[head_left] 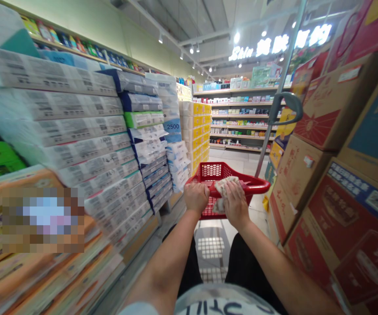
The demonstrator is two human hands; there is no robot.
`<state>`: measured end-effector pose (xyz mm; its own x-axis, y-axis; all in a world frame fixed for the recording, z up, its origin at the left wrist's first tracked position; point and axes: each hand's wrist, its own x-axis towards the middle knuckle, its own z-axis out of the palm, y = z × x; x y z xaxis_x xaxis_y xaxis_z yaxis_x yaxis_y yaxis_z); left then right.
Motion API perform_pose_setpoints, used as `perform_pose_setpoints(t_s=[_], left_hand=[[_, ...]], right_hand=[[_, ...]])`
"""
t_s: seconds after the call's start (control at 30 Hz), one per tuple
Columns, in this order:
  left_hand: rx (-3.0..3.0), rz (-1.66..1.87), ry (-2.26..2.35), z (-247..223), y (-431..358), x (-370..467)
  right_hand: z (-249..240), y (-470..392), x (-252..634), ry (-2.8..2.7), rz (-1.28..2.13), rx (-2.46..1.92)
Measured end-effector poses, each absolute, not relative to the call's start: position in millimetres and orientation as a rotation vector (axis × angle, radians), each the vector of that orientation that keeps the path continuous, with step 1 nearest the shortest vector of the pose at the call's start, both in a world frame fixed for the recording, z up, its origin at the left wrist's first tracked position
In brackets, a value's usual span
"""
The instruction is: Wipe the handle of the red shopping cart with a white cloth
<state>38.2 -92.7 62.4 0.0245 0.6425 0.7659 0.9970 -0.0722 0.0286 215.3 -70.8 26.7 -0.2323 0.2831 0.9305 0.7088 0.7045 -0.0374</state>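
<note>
A red plastic shopping cart (259, 186) with a perforated basket stands right in front of me. My left hand (196, 197) is closed around the left part of its handlebar. On the right part of the bar lies a pale, crumpled cloth (223, 187), partly wrapped over it. My right hand (236, 204) presses its fingers over this cloth, against the handle. What I can see of the basket holds no goods, though my hands and the cloth hide part of it.
Tall stacks of wrapped paper packs (87, 118) line the left side. Cardboard cartons (316, 109) are piled on the right. Ahead, a grey door handle (287, 108) sits on a glass door's edge, and stocked shelves (241, 105) stand beyond. Pale floor tiles (223, 154) lead forward.
</note>
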Motion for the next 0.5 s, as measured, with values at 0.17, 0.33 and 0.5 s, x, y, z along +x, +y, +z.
perform_pose_setpoints(t_s=[0.17,0.33,0.5], left_hand=[[-1.811,-0.829,-1.620,63.9,-92.6,40.2],[-1.798,-0.836,-1.638,63.1,-91.2,43.5],[-1.812,-0.816,-1.649,62.4,-92.2,43.3]], right_hand=[[33.2,-69.0,213.6,-1.933,-0.419,-0.712],[33.6,-65.0,218.9,-1.842,-0.335,-0.761],[64.3,-62.0,227.8,-1.664,-0.074,-0.851]])
